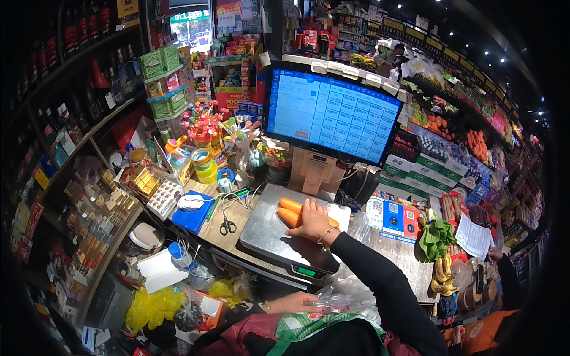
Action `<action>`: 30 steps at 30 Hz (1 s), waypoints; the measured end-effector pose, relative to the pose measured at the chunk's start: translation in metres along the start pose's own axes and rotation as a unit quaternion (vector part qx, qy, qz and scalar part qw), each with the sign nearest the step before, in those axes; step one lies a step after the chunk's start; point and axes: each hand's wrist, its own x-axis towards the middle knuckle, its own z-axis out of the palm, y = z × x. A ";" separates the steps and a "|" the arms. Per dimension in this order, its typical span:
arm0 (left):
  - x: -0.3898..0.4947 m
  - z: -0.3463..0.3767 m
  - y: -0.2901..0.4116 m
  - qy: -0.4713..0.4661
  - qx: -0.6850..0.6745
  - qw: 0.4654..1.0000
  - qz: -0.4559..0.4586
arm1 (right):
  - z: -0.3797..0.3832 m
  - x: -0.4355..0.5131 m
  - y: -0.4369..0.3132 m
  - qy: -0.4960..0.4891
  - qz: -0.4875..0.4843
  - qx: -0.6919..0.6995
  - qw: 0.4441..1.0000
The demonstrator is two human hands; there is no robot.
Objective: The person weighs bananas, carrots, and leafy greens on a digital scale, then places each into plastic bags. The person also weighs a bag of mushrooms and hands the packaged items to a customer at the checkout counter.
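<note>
My right hand [311,219] lies over several orange carrots [290,212] on the metal plate of a weighing scale [262,227]. Its fingers drape across them, holding them against the plate, and the thumb sticks out to the left. Parts of the carrots are hidden under the palm. Lower down, in front of the counter, my left hand [291,302] reaches to the edge of a clear plastic bag [345,296]. Whether its fingers pinch the film is not clear. A green-lit display [306,271] is set in the scale's front edge.
Behind the scale stands a checkout screen [331,115]. Scissors [227,225], a white mouse [190,201] and a blue folder [191,216] lie left. To the right are payment code signs [394,218], leafy greens [438,238] and bananas [444,276]; another person's hand [495,254] holds a paper [473,236].
</note>
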 end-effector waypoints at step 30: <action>0.060 0.019 0.028 -0.044 -0.056 0.997 -0.020 | -0.077 -0.042 0.044 0.044 -0.082 0.341 0.936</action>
